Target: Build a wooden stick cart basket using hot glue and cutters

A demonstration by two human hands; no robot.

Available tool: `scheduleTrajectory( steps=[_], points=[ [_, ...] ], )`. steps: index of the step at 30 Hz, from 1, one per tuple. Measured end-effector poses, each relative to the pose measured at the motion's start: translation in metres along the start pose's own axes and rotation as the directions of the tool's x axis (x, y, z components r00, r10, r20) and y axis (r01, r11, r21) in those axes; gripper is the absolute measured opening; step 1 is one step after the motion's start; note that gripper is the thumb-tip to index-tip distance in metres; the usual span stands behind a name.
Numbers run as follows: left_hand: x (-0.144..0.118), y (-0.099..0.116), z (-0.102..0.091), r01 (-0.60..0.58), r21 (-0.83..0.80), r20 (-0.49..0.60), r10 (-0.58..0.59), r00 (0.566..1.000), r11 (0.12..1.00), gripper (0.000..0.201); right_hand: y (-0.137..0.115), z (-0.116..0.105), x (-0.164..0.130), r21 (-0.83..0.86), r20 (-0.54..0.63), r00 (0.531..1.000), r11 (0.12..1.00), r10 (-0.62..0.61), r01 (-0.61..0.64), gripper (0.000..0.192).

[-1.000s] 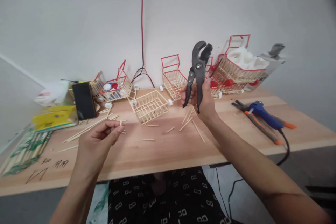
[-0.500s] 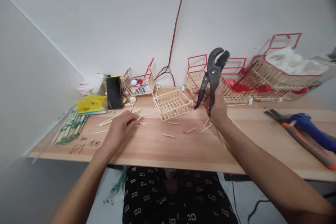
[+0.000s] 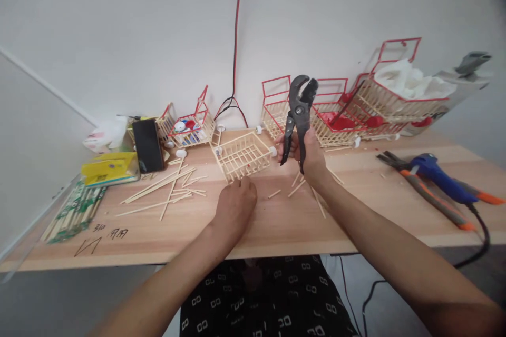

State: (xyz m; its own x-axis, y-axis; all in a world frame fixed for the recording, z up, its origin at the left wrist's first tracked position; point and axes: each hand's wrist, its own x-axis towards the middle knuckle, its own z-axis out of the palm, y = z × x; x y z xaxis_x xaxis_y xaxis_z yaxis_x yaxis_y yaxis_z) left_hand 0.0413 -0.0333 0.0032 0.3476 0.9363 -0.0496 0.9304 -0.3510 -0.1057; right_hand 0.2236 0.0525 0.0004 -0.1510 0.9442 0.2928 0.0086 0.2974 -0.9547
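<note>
My right hand [image 3: 310, 155] is wrapped around the black handles of a pipe cutter [image 3: 299, 116], held upright above the table with its jaws apart. My left hand [image 3: 236, 202] rests low on the table, fingers curled down just in front of a small wooden-stick basket [image 3: 243, 155]. Its fingertips are closed, and what they hold, if anything, is hidden. The basket has white wheels at its corners. A short cut stick [image 3: 274, 194] lies to the right of my left hand, below the basket.
Loose wooden sticks [image 3: 156, 185] lie scattered on the left. Behind stand a phone [image 3: 147, 146], a yellow packet [image 3: 108, 167] and several red-trimmed stick carts [image 3: 334, 125]. At right, a blue glue gun [image 3: 438, 174] overlaps long-nosed pliers [image 3: 429, 199]. Bundled sticks [image 3: 77, 213] lie far left.
My left hand has moved right, from the scattered sticks to the front of the basket. My right hand still holds the pipe cutter upright. The view has shifted to the right.
</note>
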Motion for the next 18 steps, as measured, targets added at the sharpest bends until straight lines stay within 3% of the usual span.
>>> scheduleTrajectory(
  steps=[4,6,8,9,11,13,14,16,18],
  points=[
    [-0.002,0.001,-0.002,-0.015,-0.028,0.016,0.016,1.0,0.999,0.027,0.001,0.0,0.0,0.042,0.036,0.999,0.999,0.003,-0.005,0.083],
    [-0.008,-0.005,-0.001,-0.019,-0.177,-0.019,0.016,1.0,0.984,0.025,0.001,0.0,0.0,0.019,0.035,0.999,1.0,0.022,-0.023,0.086],
    [-0.016,-0.015,0.001,-0.021,-0.449,-0.083,-0.018,0.996,0.893,0.017,0.001,-0.001,0.0,0.003,0.024,0.999,1.0,0.028,-0.028,0.087],
    [-0.02,-0.021,0.002,-0.017,-0.615,-0.098,-0.055,0.994,0.788,0.013,0.001,-0.001,0.0,0.004,0.021,0.999,1.0,0.024,-0.024,0.087],
    [-0.029,-0.031,0.005,0.022,-0.901,-0.03,-0.112,0.993,0.434,0.008,0.0,-0.001,0.0,0.015,0.017,1.0,1.0,0.013,-0.014,0.086],
    [-0.037,-0.039,0.009,0.113,-0.993,0.11,-0.117,0.987,0.025,0.018,0.001,-0.001,-0.001,0.024,0.018,1.0,1.0,0.011,-0.012,0.084],
    [-0.041,-0.041,0.01,0.16,-0.977,0.175,-0.108,0.978,-0.138,0.026,0.002,0.0,-0.001,0.03,0.022,1.0,0.999,0.013,-0.013,0.083],
    [-0.047,-0.045,0.013,0.213,-0.914,0.26,-0.096,0.961,-0.345,0.037,0.005,0.0,-0.001,0.056,0.034,0.999,0.998,0.009,-0.011,0.08],
    [-0.052,-0.047,0.015,0.22,-0.872,0.292,-0.102,0.951,-0.437,0.035,0.007,0.0,-0.001,0.09,0.047,0.999,0.996,-0.001,-0.003,0.077]
  ],
)
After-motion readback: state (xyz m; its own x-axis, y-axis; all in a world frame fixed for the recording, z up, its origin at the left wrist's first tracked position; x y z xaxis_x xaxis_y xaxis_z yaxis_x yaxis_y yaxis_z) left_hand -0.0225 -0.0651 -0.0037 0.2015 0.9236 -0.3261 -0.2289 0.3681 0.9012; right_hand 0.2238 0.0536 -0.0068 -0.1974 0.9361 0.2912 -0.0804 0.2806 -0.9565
